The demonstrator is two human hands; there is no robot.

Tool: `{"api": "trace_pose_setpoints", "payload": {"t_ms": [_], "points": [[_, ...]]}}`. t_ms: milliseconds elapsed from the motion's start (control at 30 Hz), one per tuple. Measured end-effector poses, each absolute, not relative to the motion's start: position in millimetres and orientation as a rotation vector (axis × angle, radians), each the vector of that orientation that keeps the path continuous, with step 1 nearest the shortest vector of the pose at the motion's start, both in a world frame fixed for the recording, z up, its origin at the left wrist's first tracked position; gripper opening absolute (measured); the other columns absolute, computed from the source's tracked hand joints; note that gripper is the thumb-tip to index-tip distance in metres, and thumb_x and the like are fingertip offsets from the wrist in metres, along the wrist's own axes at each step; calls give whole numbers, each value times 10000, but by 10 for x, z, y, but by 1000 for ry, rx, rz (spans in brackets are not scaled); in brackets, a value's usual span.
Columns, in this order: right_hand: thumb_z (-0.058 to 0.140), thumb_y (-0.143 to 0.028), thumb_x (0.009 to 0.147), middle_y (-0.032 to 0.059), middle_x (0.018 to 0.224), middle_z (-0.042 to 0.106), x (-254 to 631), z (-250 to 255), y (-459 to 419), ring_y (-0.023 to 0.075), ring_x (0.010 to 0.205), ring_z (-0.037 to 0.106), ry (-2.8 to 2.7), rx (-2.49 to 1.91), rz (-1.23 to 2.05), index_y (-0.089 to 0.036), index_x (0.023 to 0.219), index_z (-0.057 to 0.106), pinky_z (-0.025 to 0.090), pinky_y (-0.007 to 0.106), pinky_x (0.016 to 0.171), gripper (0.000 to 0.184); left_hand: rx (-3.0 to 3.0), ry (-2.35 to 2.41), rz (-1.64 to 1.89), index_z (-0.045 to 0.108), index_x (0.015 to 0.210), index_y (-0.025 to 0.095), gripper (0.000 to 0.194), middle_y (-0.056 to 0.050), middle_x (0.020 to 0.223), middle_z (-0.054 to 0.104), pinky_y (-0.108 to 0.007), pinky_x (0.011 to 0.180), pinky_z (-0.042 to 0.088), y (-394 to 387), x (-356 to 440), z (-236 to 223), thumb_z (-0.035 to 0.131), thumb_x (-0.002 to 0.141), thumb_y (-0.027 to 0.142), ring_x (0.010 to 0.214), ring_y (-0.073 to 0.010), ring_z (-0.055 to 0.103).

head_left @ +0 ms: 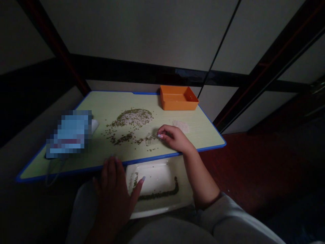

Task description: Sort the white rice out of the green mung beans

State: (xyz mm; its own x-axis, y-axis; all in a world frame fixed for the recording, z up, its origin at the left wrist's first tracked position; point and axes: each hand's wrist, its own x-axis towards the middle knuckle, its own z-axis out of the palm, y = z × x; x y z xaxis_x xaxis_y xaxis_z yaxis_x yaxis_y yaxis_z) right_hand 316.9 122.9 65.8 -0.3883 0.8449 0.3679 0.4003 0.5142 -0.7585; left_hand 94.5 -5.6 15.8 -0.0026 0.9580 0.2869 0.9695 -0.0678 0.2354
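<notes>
Right hand among scattered mung beans on blue-edged board.
Right fingers pressed together, pinch unclear; left hand spread at white tray, beside its line of beans.

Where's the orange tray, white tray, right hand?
orange tray (177,103), head view, front wall
white tray (154,212), head view, near rim
right hand (175,138), head view, back of the hand
</notes>
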Motion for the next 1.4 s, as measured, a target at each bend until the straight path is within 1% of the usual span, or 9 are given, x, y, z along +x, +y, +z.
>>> {"api": "trace_pose_setpoints", "payload": {"t_ms": [167,433,633,900,1133,1400], "points": [[555,-177,854,19,815,638,3166,649,1233,135,766,570,-2013,-989,732,-177,867,596,421,241,725,43,-2197,-2125,-580,25,1486,63,813,-229,1584,160,-643,1150,146,-57,942,150,296,873,524,1487,-328,84],[567,-193,850,-9,744,618,3155,616,1258,118,687,545,-1977,-1130,670,-181,876,599,392,219,665,43,-2192,-2114,-583,23,1486,65,814,-223,1588,154,-639,1154,138,-49,942,134,297,870,520,1489,-324,78],[571,-207,861,9,795,644,3124,633,1254,127,730,565,-2008,-1091,657,-182,869,599,402,225,695,39,-2186,-2111,-596,43,1484,52,807,-234,1580,172,-637,1152,150,-52,954,145,300,874,515,1486,-328,89],[565,-215,861,4,785,635,3153,623,1248,128,729,566,-1991,-1053,732,-184,877,598,413,227,693,47,-2196,-2125,-572,36,1487,68,811,-223,1588,154,-633,1156,140,-47,941,142,305,870,520,1490,-320,77],[570,-202,864,12,811,648,3133,636,1248,128,745,572,-2019,-1059,671,-182,875,601,410,230,709,38,-2190,-2110,-588,27,1486,64,805,-233,1582,165,-638,1153,141,-55,946,150,302,876,512,1489,-327,79],[562,-181,867,23,834,663,3104,676,1235,144,786,595,-2033,-1036,680,-180,880,604,422,253,741,43,-2190,-2098,-599,34,1484,54,808,-239,1578,172,-650,1142,160,-53,957,161,308,875,510,1486,-334,91]]}}
